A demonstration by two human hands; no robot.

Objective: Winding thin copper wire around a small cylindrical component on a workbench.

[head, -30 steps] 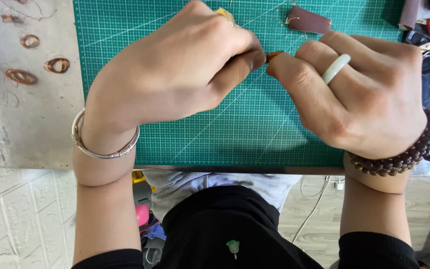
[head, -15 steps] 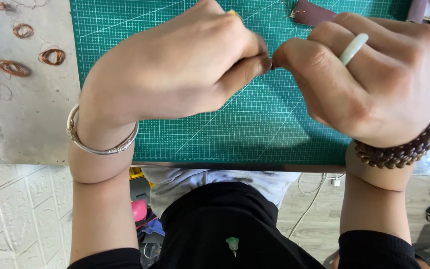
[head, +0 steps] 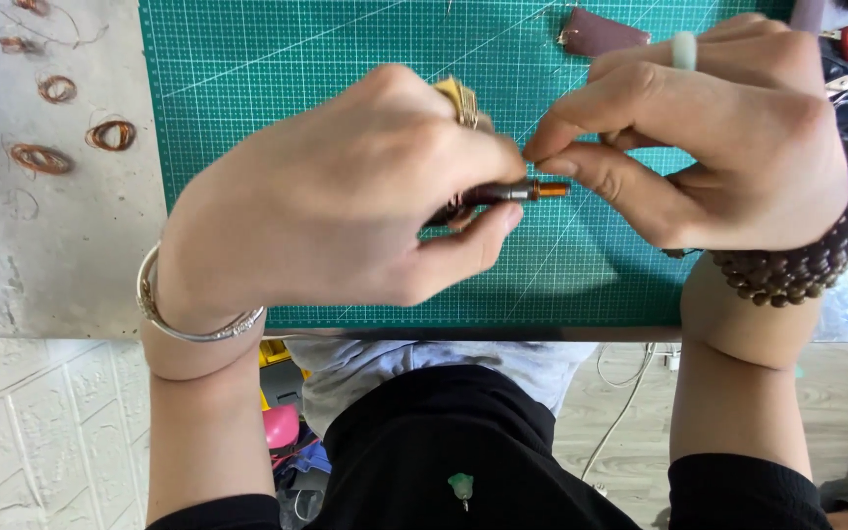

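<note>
Above the green cutting mat (head: 345, 59), the left hand (head: 345, 196) pinches a dark slender tool (head: 488, 194) lying left-to-right, its copper tip (head: 554, 189) touching the right hand (head: 718, 157), whose fingers pinch closed at it.

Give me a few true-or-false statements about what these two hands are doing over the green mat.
1. The left hand grips a thin dark tool with an orange tip. True.
2. The right hand lies flat on the green cutting mat. False: it is raised, its fingertips pinched together right at the tool's tip.
3. Small coils of copper wire lie on the grey board left of the mat. True.
4. The left wrist carries a string of dark beads. False: it wears a silver bangle; the beaded bracelet is on the right wrist.
5. The right hand wears a pale ring. True.
</note>
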